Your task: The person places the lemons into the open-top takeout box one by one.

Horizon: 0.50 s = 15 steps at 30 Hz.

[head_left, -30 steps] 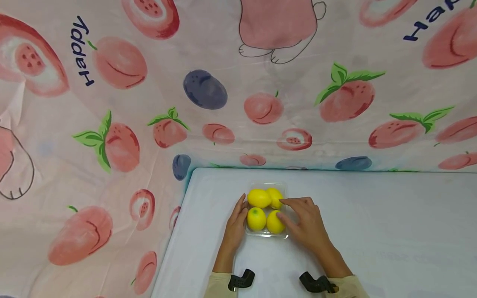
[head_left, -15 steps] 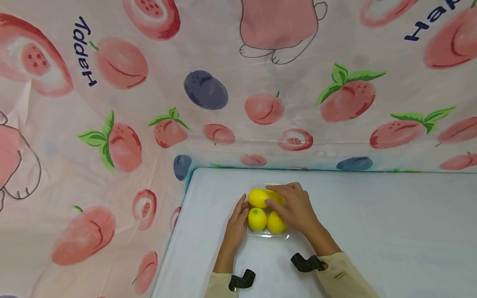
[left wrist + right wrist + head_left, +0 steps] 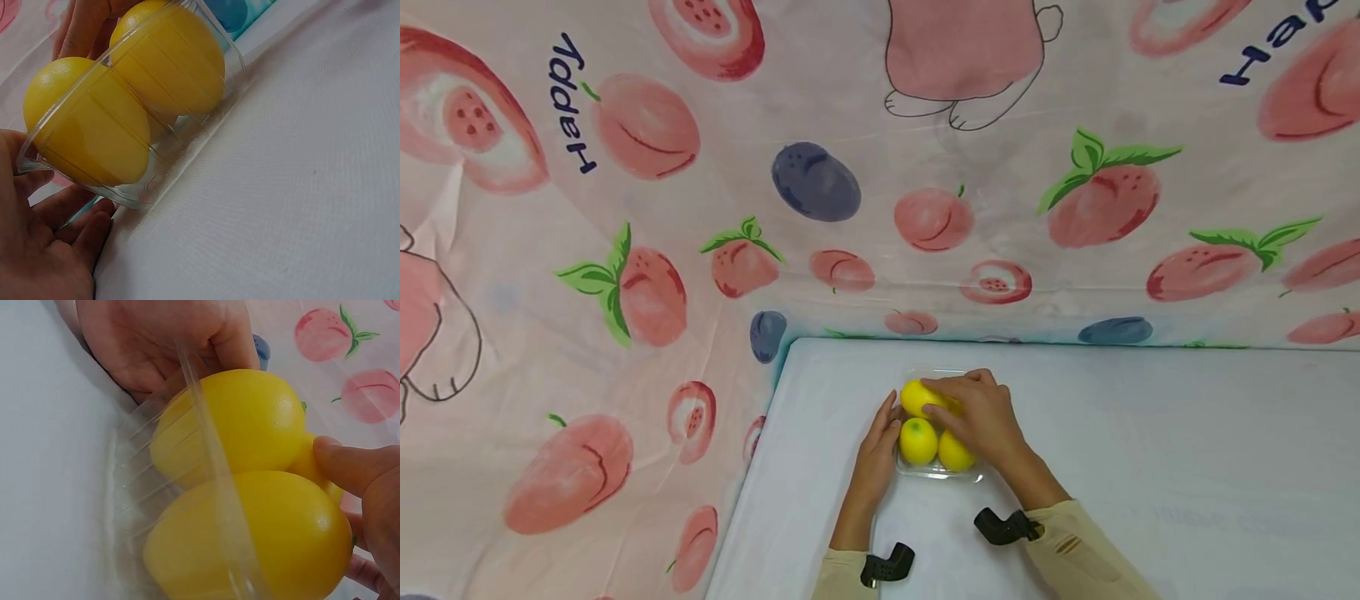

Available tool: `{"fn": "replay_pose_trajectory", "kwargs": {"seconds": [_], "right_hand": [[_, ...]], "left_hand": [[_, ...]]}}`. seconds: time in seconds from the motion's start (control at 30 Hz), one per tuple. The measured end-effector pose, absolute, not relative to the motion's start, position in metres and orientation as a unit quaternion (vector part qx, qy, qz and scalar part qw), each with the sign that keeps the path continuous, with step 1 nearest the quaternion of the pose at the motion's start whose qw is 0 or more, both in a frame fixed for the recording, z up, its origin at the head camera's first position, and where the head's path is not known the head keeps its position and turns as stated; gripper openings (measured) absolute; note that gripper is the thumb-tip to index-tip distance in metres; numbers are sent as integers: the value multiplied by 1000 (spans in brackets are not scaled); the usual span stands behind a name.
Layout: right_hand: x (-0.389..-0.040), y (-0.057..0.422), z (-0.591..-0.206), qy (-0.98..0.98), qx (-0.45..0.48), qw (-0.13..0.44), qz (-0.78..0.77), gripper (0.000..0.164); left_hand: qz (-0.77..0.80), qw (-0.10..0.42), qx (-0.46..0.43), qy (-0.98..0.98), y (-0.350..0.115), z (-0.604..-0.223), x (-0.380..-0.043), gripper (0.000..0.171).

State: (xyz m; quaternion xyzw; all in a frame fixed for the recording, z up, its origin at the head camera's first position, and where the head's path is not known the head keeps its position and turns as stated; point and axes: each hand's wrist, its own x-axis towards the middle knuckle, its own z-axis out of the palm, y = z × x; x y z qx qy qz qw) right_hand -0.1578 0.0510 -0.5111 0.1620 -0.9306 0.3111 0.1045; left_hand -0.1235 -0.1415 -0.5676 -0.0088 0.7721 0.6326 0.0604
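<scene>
A clear plastic tray (image 3: pixel 925 476) holds yellow lemons in two rows. Its near row has a lemon with a green tip (image 3: pixel 917 442) on the left and another lemon (image 3: pixel 956 452) on the right. My right hand (image 3: pixel 985 417) reaches over from the right, thumb and forefinger pinching the far-left lemon (image 3: pixel 913 398). In the right wrist view the thumb (image 3: pixel 350 465) presses a lemon behind the front pair. The hand mostly hides the far-right lemon. Along the tray's left wall lies my left hand (image 3: pixel 874 454), its relaxed fingers touching the side.
The tray stands on a white-covered table (image 3: pixel 1150 458), near its left edge. Behind and to the left hangs a pink fruit-print cloth (image 3: pixel 850 125). Black wrist devices, one on the left (image 3: pixel 887 565) and one on the right (image 3: pixel 1006 527), sit at the sleeves.
My right hand has moved left across the tray, from the right-hand lemons to the far-left one. My left hand and the tray have stayed in place.
</scene>
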Motion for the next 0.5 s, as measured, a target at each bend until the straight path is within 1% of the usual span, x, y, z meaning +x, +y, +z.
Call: {"fn": "replay_pose_trajectory", "kwargs": {"seconds": [0.5], "right_hand": [[-156,43,-513,-946,110,117,283,47]], "left_hand": [[628,56,-4,776,-142,-570,-124,48]]}}
